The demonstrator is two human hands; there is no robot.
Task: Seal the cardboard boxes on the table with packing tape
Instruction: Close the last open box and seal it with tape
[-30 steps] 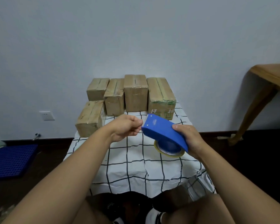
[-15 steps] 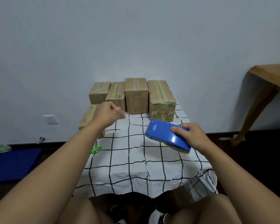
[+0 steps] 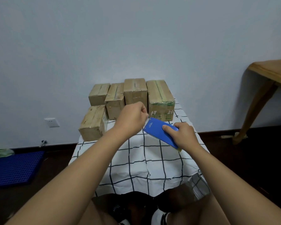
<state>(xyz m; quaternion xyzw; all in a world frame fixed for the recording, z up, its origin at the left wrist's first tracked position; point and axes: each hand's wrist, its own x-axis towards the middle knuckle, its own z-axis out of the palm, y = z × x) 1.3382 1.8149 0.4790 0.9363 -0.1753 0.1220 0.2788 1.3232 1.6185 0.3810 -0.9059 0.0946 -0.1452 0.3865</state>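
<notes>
Table, checked cloth; five cardboard boxes at far edge.

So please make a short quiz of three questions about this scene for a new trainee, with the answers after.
1. How many cardboard boxes stand on the table?
2. True or false: the left hand holds the blue tape dispenser.
3. Which box bears green print? A) far left B) front left C) far right

Key:
1. Five: four in the back row, one in front on the left.
2. False. The right hand has its grip on the dispenser; the left hand's fingers are curled at its front tip.
3. C, the far right box.
</notes>
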